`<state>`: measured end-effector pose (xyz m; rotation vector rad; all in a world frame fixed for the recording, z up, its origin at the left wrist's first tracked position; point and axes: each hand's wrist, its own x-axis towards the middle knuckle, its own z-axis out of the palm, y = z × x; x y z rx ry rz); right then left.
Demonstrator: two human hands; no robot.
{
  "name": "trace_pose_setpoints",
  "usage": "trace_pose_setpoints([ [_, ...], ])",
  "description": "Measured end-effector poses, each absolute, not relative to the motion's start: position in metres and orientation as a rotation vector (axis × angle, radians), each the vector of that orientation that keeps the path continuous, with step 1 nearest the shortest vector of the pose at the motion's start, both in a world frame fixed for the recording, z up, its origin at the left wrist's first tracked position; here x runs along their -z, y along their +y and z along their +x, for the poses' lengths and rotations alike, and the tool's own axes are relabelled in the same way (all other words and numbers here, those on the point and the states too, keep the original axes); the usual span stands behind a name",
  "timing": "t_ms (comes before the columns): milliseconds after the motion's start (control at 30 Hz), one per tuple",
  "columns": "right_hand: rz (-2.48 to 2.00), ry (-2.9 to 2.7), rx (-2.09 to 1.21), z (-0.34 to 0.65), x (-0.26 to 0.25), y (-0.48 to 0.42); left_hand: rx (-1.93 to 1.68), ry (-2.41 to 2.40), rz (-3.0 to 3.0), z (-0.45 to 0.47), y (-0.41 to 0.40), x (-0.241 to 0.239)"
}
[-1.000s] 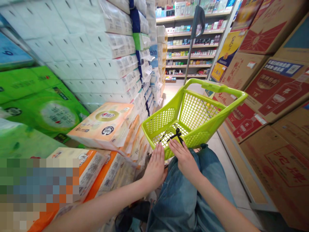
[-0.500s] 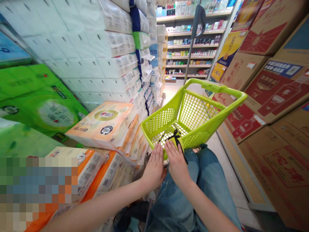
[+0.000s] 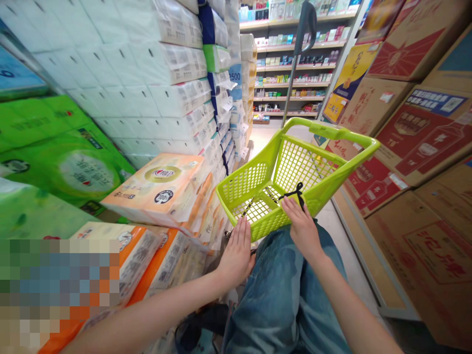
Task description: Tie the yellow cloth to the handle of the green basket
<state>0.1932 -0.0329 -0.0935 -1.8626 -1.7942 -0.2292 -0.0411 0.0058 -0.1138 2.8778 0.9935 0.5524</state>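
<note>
My left hand [image 3: 236, 260] lies on the near-left rim of a lime-green plastic shopping basket [image 3: 247, 186], fingers straight and together, thumb hidden. On the basket's near rim, further right, my right hand [image 3: 303, 227] presses a small yellow piece with a black cord [image 3: 300, 191] tied in a bow. The right fingers are extended over this piece, and its underside is hidden. Through the lattice the basket's floor shows, with dark lines across it. The basket stands tilted in view just beyond my jeans-covered knees [image 3: 283, 275].
Stacked white tissue packs [image 3: 121, 64] rise on the left, with orange tissue packs [image 3: 155, 184] lower down. Cardboard cartons [image 3: 416, 236] line the right side. Behind the basket stands a grey pole with a looped handle [image 3: 306, 29], before stocked shelves [image 3: 295, 69].
My right hand has slid right along the basket's rim, and the yellow piece with its black cord has moved with it. My left hand has stayed in place.
</note>
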Motion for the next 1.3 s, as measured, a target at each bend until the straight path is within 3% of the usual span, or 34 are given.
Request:
trace_pose_setpoints([
  [200, -1.930, -1.661, 0.242, 0.164, 0.098, -0.024, -0.537, 0.983, 2.890, -0.042, 0.007, 0.115],
  [467, -1.750, -1.910, 0.138, 0.084, 0.103, -0.039, -0.582, 0.950, 2.885, -0.042, 0.007, 0.119],
  [700, -1.640, -2.092, 0.123, 0.138, 0.095, -0.041, -0.508, 0.997, 2.891, -0.041, 0.007, 0.117],
  [967, -1.888, -1.745, 0.205, 0.206, 0.090, -0.026, -0.526, 0.969, 2.883, -0.043, 0.006, 0.114],
  [1300, -1.787, -1.940, 0.176, 0.086, 0.100, -0.038, -0.535, 0.951, 2.902, -0.042, 0.008, 0.118],
])
